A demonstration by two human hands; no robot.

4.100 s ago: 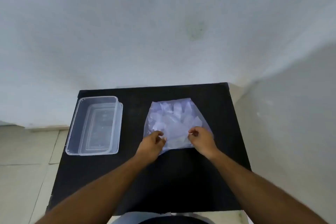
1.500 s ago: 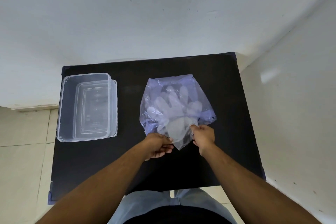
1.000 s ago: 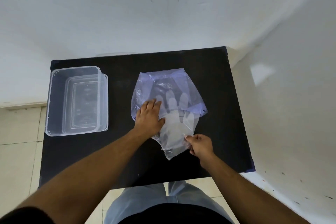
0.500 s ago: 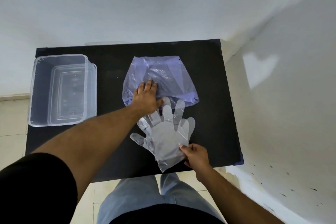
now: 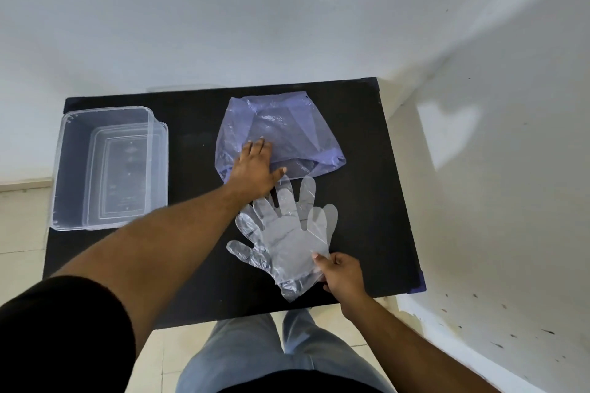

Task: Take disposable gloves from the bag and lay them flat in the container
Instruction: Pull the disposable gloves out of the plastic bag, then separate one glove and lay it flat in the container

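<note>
A bluish see-through bag [image 5: 287, 134] lies flattened at the middle back of the black table [image 5: 198, 284]. My left hand [image 5: 253, 169] presses flat on its near left part, fingers spread. Clear disposable gloves [image 5: 287, 239], stacked with fingers pointing away from me, lie on the table just in front of the bag. My right hand [image 5: 341, 274] pinches their cuff end at the near right. A clear rectangular container [image 5: 64, 169] stands at the table's left, with nothing visible inside it.
White walls close in behind the table and on its right. Tiled floor shows on the left and below. My legs in grey trousers [image 5: 271, 351] stand against the table's near edge.
The gloves have come fully out of the bag, drawn toward me by my right hand. My left hand moved onto the bag and holds it down. The bag now looks flat.
</note>
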